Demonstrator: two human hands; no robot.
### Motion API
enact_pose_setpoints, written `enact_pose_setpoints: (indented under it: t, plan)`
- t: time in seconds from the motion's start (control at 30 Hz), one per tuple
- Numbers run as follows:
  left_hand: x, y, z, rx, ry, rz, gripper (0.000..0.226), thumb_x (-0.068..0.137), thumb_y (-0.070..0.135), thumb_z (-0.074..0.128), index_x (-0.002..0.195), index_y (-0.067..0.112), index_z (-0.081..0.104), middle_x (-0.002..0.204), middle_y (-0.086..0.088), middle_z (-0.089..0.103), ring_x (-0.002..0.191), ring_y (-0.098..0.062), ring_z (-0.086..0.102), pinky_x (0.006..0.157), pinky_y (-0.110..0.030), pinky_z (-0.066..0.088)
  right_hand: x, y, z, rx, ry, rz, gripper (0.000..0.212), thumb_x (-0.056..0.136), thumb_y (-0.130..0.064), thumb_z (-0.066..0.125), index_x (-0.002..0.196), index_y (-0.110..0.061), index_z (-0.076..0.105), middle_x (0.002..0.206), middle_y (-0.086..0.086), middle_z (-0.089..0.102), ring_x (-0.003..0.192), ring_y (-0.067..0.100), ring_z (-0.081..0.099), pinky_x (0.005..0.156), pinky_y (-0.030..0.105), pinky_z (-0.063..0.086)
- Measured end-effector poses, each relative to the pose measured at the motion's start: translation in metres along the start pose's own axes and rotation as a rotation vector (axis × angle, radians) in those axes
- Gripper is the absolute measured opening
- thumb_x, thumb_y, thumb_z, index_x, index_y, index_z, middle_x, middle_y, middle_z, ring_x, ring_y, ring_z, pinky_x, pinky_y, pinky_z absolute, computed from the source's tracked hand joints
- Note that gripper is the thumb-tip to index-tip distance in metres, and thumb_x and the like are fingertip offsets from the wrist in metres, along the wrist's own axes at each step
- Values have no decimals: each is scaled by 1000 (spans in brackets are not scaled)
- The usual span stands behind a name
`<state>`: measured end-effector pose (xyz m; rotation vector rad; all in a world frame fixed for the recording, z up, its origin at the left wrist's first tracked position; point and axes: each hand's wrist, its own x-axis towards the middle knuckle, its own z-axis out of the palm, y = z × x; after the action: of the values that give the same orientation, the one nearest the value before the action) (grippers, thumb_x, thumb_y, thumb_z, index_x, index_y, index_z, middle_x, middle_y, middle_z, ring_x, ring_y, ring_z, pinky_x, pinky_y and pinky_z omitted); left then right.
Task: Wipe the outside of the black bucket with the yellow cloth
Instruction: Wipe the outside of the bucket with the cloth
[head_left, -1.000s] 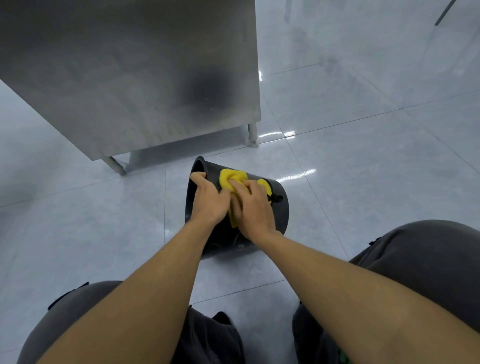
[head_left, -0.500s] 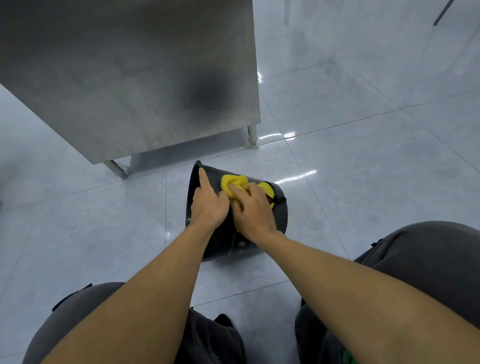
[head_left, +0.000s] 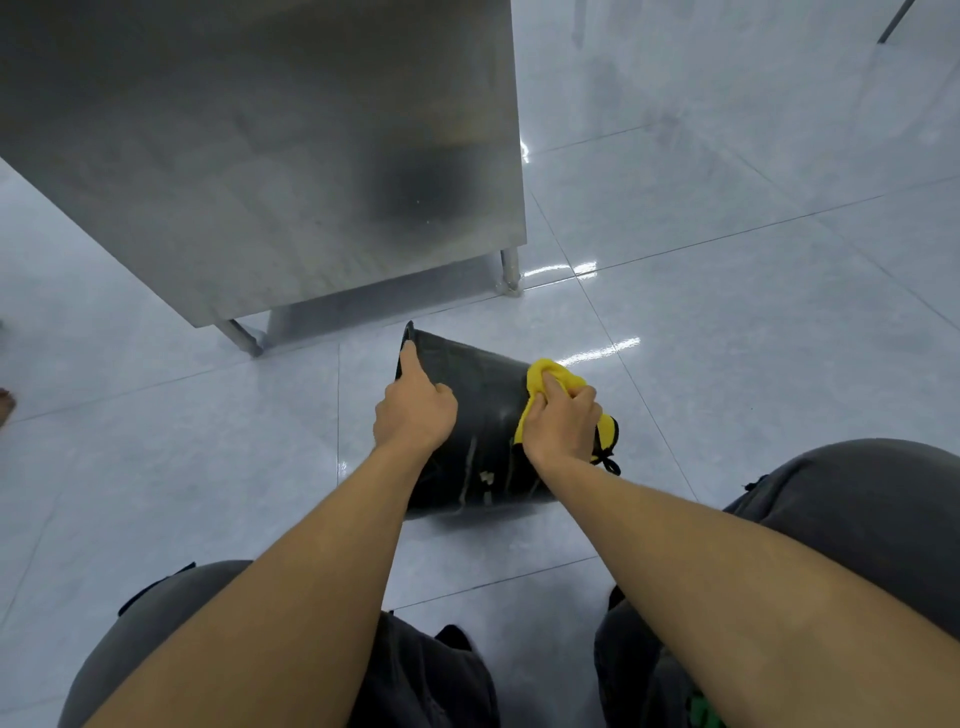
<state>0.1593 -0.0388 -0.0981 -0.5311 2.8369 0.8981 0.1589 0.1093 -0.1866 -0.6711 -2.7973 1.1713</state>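
A person's left hand (head_left: 415, 415) steadies the tipped black plastic bucket (head_left: 478, 415) on the tiled floor (head_left: 727, 338) while right-hand fingers (head_left: 556, 387) clench the crumpled yellow cloth (head_left: 561, 376) against its streaked, seemingly half-wiped side.

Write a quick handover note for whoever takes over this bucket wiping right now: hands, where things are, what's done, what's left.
Left hand: steadying the black bucket near its rim, index finger along the edge.
Right hand: closed on the bunched yellow cloth, pressed against the bucket's side toward its base end.
Bucket: lying tipped on its side on the tiled floor, in front of the steel table, rim toward the left.
Done: cannot tell how much; pale streaks and smudges show on the near side wall.
Left: wipe those streaks, then probably turn the bucket for the hidden underside.
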Motion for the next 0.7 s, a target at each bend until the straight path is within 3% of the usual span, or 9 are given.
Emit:
enact_pose_setpoints:
  t: [0.13,0.27,0.33,0.4,0.47,0.6,0.7]
  plan:
    - [-2,0,1,-89,-42,-1,79,100,16,46,164,24,0,88,-9,59,77,-23,59,66,-37,49,-11,-9,3,48,34,-339,35,99,-23,50,133,-23,57,121,13,49,107,31,48,87,37,45]
    - [0,2,2,-97,5,22,79,97,22,52,162,18,9,128,-17,61,111,-36,63,95,-50,54,-21,-29,6,46,-23,-729,36,98,-23,56,134,-22,58,109,10,54,93,24,51,71,30,46]
    - [-1,3,2,-145,40,19,64,94,19,54,148,13,20,121,-19,63,105,-39,65,90,-52,56,-21,-29,8,63,-25,-788,35,98,-25,56,133,-21,57,111,9,55,94,23,53,72,30,50]
    - [-4,7,0,-167,51,29,43,93,12,54,124,14,25,109,-18,63,93,-36,66,81,-49,58,-21,-26,8,112,17,-681,33,98,-28,57,128,-18,56,114,9,53,95,24,53,75,33,50]
    - [-4,10,-2,-150,46,42,36,93,10,55,117,12,28,106,-17,61,92,-35,65,79,-49,58,-18,-22,6,143,64,-474,29,97,-29,56,123,-18,54,116,9,48,93,25,53,73,33,47]
    - [-1,9,-4,-76,31,54,44,96,12,54,135,13,33,109,-14,61,89,-30,62,74,-44,55,-6,-1,1,59,101,-123,23,98,-31,53,117,-17,53,116,11,43,95,32,54,71,36,48]
    - [-5,7,-2,7,13,77,63,100,18,48,156,32,24,101,-7,62,73,-19,57,64,-35,48,1,6,-1,53,81,49,25,101,-32,48,121,-18,54,118,10,44,102,31,53,78,40,51]
